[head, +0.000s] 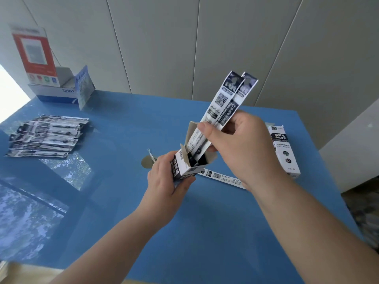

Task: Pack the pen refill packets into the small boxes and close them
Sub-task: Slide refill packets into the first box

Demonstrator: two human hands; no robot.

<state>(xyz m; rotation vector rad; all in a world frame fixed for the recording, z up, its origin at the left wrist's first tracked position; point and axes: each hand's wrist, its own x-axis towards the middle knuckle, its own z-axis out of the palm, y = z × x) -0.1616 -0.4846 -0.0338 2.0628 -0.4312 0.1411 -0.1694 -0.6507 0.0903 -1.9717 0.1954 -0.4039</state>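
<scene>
Head view, centre of frame: left hand (164, 177) wrapped around small open-topped black-and-white cardboard box (187, 168), flaps up. Right hand (235, 140) pinching two long black-and-white printed refill packets (223, 103), lower ends inside box mouth. Left of frame: fanned pile of matching packets (45, 136) on glossy blue table (123, 201). Right edge: second closed box (284, 150) lying flat.

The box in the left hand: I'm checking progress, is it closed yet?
No, the box is open, flaps up, and the right hand is pushing packets into it.
</scene>
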